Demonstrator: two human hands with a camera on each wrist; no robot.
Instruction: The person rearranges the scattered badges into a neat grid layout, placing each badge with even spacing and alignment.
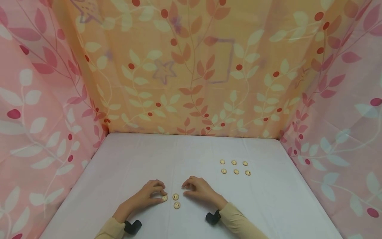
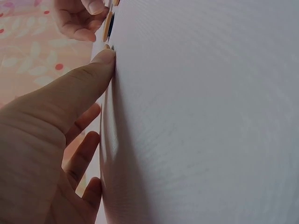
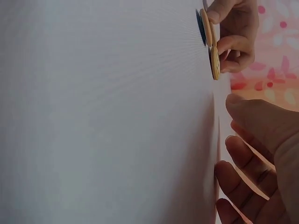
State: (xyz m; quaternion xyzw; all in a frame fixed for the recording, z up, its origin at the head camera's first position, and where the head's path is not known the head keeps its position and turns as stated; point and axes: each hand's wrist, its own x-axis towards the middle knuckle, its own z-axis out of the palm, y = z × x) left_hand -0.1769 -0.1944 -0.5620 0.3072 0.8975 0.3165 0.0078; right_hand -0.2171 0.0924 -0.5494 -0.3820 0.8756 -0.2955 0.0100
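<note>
Near the front of the white table, my left hand (image 1: 148,195) pinches a small round wooden disc (image 1: 164,198) between thumb and index finger, low at the tabletop. Just right of it lie two more wooden discs, one farther back (image 1: 175,197) and one nearer (image 1: 177,205), both with dark marks on top too small to read. My right hand (image 1: 200,190) is to the right of these discs, its fingers loosely bent and nothing between them. In the right wrist view its thumb (image 3: 247,112) is apart from the fingers, with discs (image 3: 215,63) beyond.
Several similar wooden discs (image 1: 236,171) lie in two rows farther back on the right of the white table (image 1: 268,202). Patterned curtains (image 1: 194,66) stand at the back and both sides. Each wrist carries a black device (image 1: 213,217).
</note>
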